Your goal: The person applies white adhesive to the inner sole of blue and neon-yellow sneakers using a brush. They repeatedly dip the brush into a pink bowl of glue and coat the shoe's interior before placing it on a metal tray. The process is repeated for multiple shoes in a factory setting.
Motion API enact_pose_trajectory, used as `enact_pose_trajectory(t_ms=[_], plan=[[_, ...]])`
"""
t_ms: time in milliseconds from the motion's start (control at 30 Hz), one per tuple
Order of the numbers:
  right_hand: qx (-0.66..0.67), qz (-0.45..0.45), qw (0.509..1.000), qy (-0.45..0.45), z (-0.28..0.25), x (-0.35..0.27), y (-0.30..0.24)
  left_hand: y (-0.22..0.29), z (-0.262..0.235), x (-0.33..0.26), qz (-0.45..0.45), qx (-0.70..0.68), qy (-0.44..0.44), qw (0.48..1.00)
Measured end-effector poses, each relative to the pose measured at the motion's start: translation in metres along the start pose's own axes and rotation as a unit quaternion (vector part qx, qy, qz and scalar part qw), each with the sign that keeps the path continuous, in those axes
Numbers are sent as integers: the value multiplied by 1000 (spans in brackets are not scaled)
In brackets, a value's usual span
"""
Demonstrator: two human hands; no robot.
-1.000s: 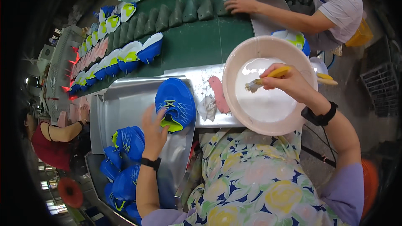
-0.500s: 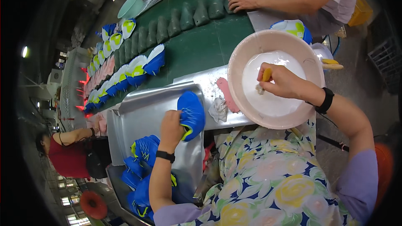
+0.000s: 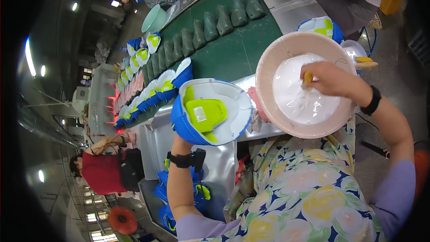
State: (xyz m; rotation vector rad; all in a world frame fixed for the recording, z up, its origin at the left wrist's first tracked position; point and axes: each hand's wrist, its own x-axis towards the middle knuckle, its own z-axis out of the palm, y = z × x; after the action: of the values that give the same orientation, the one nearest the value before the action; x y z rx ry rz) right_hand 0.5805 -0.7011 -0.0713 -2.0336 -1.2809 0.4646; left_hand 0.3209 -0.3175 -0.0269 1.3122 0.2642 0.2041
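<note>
My left hand (image 3: 181, 143) holds up a blue shoe upper (image 3: 237, 103), its white lining and lime-green tongue turned up toward me. The upper hides most of that hand's fingers. My right hand (image 3: 333, 79) is closed on the yellow handle of a brush (image 3: 307, 77), its bristle end down in the white liquid (image 3: 286, 85) of a pale pink basin (image 3: 264, 69). Below my left forearm, several more blue uppers (image 3: 201, 195) lie heaped in a metal tray (image 3: 219, 163).
A green conveyor belt (image 3: 204, 58) carries a row of dark shoe lasts (image 3: 199, 31) and rows of uppers (image 3: 165, 85). By the basin lie a pink strip (image 3: 259, 104), a crumpled cloth (image 3: 255, 122), another upper (image 3: 320, 27) and yellow-handled brushes (image 3: 365, 62). Co-workers stand around the belt.
My left hand has raised the upper and turned it from its blue outer side to its lined inside. The brush has dipped into the liquid. A co-worker's hand has left the belt.
</note>
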Motion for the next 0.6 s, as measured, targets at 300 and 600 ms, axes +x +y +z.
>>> enact_pose_trajectory(t_ms=[300, 600], plan=[[211, -147, 955, 145, -62, 18, -47, -1, 97, 85, -132, 14, -132, 982], [249, 41, 931, 262, -37, 12, -28, -27, 110, 95, 64, 27, -30, 997]])
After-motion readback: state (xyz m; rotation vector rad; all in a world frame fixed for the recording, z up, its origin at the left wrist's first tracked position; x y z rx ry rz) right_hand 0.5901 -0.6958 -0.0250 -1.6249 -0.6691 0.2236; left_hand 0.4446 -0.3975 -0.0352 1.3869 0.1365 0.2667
